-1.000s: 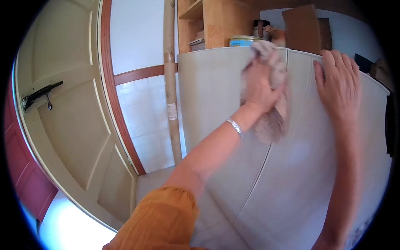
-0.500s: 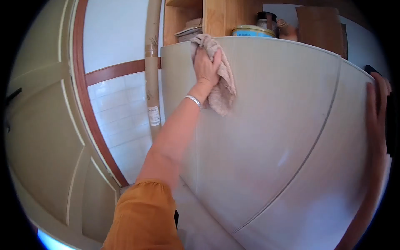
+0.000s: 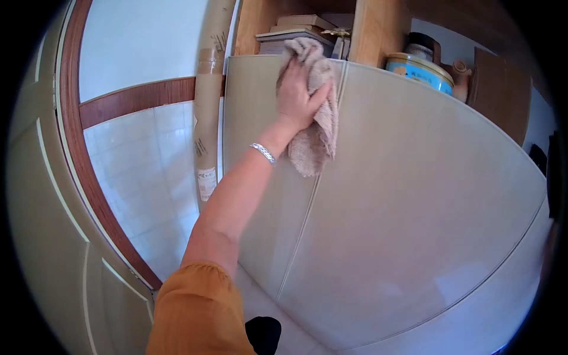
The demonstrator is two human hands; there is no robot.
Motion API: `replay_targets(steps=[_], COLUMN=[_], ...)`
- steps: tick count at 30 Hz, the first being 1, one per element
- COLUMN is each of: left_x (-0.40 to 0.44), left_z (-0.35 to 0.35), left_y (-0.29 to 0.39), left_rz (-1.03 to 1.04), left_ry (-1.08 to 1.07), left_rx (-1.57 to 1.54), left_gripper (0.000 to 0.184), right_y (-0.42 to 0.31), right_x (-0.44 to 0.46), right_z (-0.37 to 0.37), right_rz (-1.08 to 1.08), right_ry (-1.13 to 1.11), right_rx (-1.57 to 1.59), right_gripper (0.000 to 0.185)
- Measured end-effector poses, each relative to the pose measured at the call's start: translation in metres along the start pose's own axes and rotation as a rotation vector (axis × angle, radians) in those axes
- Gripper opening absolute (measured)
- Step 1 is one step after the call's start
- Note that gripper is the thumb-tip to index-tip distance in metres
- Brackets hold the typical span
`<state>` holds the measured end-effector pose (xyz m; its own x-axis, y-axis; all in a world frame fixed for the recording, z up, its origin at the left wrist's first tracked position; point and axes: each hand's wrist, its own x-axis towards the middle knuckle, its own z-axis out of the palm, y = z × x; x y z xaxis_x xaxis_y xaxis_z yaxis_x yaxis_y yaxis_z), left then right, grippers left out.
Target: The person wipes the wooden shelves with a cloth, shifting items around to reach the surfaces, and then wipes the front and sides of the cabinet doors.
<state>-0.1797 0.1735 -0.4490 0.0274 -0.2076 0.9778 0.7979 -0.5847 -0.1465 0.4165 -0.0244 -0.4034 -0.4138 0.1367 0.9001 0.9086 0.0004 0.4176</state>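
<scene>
My left hand (image 3: 299, 97) is closed on a beige-pink cloth (image 3: 313, 148), pressing it flat against a pale panel (image 3: 414, 195) near its top edge. Part of the cloth hangs down below my fingers, over the seam between two panel sections. A silver bracelet (image 3: 262, 152) circles my left wrist, and the sleeve (image 3: 198, 313) is orange. At the far right only a dark, blurred sliver that may be my right arm shows; the hand itself is out of sight.
Behind the panel's top edge is a wooden shelf (image 3: 370, 35) with stacked boxes or books (image 3: 296, 35), a blue round tin (image 3: 420, 72), a dark-lidded jar (image 3: 421, 46) and brown cardboard (image 3: 502, 94). A tall cardboard tube (image 3: 207, 118) leans left, beside a panelled door (image 3: 41, 225).
My view has swung rightward and closer to the shelf. The cloth has slid along the top of the panel onto the seam. My right hand, earlier at the panel's right edge, has left view.
</scene>
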Motion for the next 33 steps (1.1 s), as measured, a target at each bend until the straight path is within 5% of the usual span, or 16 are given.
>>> replay_targets(steps=[1,4,7,9,10,12,17,19,21,22,24,28,31,33], left_x=[-0.001,-0.007,-0.011,-0.025,-0.027,-0.023,-0.022,-0.016,-0.016,-0.01,-0.013,-0.012,0.0,0.0], left_z=[-0.005,-0.019,-0.019,-0.026,-0.039,-0.044,-0.042,-0.053,-0.056,-0.054,-0.056,-0.058,-0.06,-0.061], left_y=[-0.014,-0.07,-0.101,-0.154,-0.161,-0.173,-0.24,-0.212,-0.231,-0.221,-0.227,-0.231,-0.233,-0.235], left_rz=[-0.136,-0.103,-0.268,0.01,0.128,0.038,-0.277,-0.344,-0.137,-0.437,-0.392,-0.413,-0.726,-0.737], left_ry=[-0.021,-0.01,0.031,-0.022,-0.16,-0.141,-0.011,-0.065,-0.067,-0.002,-0.03,-0.012,0.062,0.071], left_rx=[-0.068,0.07,0.028,0.39,0.579,0.524,0.369,0.322,0.484,0.305,0.369,0.31,0.074,0.043], left_gripper=[0.061,0.061,0.057,0.049,0.043,0.041,0.032,0.036,0.047,0.062,0.057,0.044,0.063,0.08], right_y=[0.001,-0.006,-0.022,-0.011,-0.013,-0.015,-0.012,-0.014,-0.021,-0.028,-0.046,-0.052,-0.109,-0.09], right_x=[0.001,0.012,0.013,0.003,0.004,0.004,0.003,0.004,0.009,0.012,0.021,0.038,0.061,0.048], right_z=[-0.004,-0.013,-0.016,0.002,0.004,0.005,0.015,0.014,0.008,0.007,0.002,0.006,0.023,0.043], right_rz=[-0.004,0.049,0.697,0.151,0.152,0.124,0.193,0.229,0.366,0.365,0.527,0.374,0.724,0.081], right_ry=[0.004,0.001,-0.021,-0.005,-0.01,0.061,0.098,0.095,0.062,0.062,-0.018,-0.215,0.002,0.127], right_rx=[-0.013,-0.013,0.65,-0.076,-0.082,-0.092,-0.136,-0.163,-0.108,-0.111,0.057,-0.047,0.521,-0.063], right_gripper=[0.037,0.037,0.037,0.038,0.038,0.037,0.037,0.038,0.042,0.042,0.045,0.047,0.049,0.05])
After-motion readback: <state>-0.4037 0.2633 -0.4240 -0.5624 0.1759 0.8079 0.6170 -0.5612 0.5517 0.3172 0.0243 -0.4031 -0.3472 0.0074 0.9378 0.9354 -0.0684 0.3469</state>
